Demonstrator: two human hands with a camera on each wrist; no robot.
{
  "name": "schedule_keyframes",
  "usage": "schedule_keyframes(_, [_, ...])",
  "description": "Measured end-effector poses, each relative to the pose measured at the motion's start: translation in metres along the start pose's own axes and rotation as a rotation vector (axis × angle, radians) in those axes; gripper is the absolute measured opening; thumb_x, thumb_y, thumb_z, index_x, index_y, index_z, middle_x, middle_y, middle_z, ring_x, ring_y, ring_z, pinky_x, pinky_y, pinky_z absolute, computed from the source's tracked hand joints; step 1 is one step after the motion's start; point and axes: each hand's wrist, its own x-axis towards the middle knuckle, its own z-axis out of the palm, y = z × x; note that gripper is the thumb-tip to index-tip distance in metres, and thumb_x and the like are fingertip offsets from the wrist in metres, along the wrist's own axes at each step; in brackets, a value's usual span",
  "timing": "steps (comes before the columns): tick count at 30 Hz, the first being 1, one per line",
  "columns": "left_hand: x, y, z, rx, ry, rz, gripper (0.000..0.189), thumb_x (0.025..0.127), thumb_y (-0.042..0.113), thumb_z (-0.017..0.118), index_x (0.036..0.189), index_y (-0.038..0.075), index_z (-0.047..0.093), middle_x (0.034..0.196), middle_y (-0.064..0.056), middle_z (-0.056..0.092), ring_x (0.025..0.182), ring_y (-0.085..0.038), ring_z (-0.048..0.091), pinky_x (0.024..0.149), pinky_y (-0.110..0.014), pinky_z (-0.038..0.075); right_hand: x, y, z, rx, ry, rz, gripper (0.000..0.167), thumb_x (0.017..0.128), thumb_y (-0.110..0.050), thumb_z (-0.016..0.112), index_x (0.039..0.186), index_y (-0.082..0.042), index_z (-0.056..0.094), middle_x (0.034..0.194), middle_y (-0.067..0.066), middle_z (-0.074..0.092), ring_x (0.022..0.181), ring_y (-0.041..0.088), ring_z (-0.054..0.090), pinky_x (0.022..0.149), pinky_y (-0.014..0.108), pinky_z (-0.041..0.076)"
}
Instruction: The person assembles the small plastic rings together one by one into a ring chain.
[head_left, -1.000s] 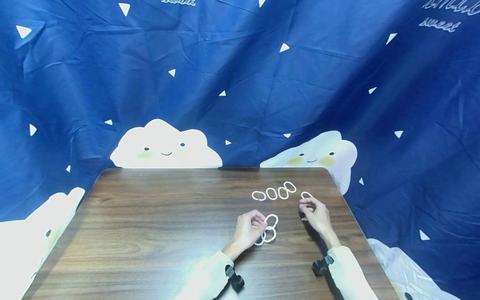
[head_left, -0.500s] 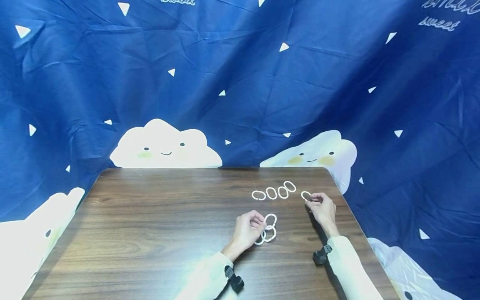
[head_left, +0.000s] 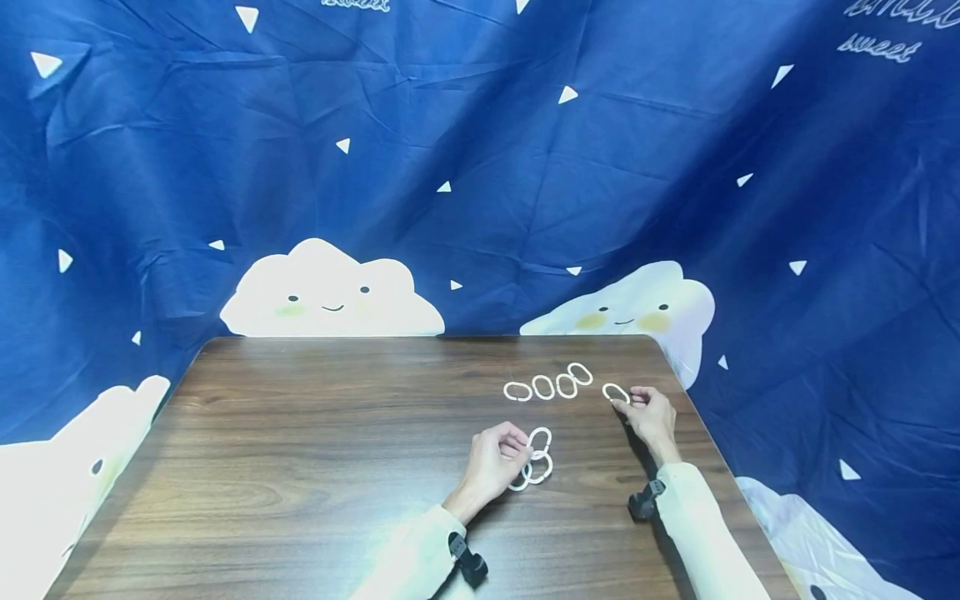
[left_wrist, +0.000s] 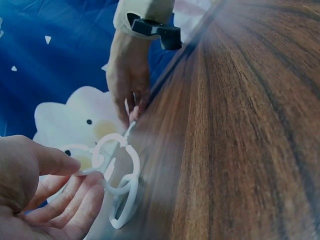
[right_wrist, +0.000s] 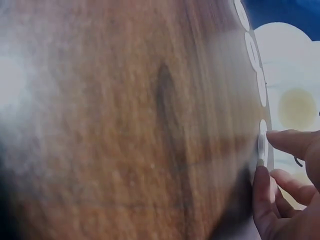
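Note:
My left hand (head_left: 497,457) pinches one of three joined white plastic chain links (head_left: 539,468), oval with a small gap, between thumb and fingers. In the left wrist view these joined links (left_wrist: 131,160) hang from the fingertips toward the wooden table. Over at the table's right side my right hand (head_left: 652,417) holds a single white link (head_left: 615,392) at its near right edge, with thumb and index finger. The right wrist view has this link (right_wrist: 263,137) low against the tabletop, index finger at one part and thumb at another.
A row of several loose white links (head_left: 543,387) lies on the wooden table (head_left: 315,450), left of the right hand; the two rightmost overlap or touch. The table's right edge runs close beside the right hand. A blue curtain (head_left: 480,167) with clouds hangs behind.
My right hand has shifted right, and its fingers have moved from the single link's near left side to its near right edge. The link has turned slightly. My left hand stays nearly still.

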Motion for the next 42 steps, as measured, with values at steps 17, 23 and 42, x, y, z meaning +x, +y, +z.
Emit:
schedule_keyframes(17, [-0.002,0.0,0.0,-0.018,-0.009,-0.018,0.007,0.085,0.002,0.078,0.09,0.006,0.073,0.082,-0.009,0.076,0.067,0.0,0.067,0.064,-0.016,0.059,0.003,0.002,0.0,-0.038,0.015,-0.023,0.043,0.085,-0.023,0.087,0.118,0.0,0.074,0.112,0.021,0.078,0.075,-0.004,0.06,0.092,0.037,0.047])
schedule_keyframes(23, [-0.003,-0.001,0.0,-0.033,-0.009,-0.024,0.007,0.085,0.002,0.078,0.089,0.005,0.073,0.082,-0.01,0.076,0.067,0.001,0.066,0.065,-0.016,0.059,0.001,0.001,0.0,-0.025,0.001,-0.046,0.044,0.083,-0.02,0.088,0.118,0.002,0.073,0.112,0.023,0.077,0.07,-0.007,0.056,0.087,0.029,0.044])
schedule_keyframes(42, [-0.001,-0.003,-0.004,-0.031,0.002,-0.034,0.007,0.085,0.0,0.077,0.09,0.002,0.072,0.082,-0.013,0.077,0.069,-0.009,0.071,0.063,-0.014,0.057,-0.012,0.004,0.002,-0.034,0.023,-0.13,0.03,0.088,-0.014,0.081,0.115,-0.008,0.071,0.103,0.015,0.075,0.089,0.02,0.063,0.084,0.028,0.04])
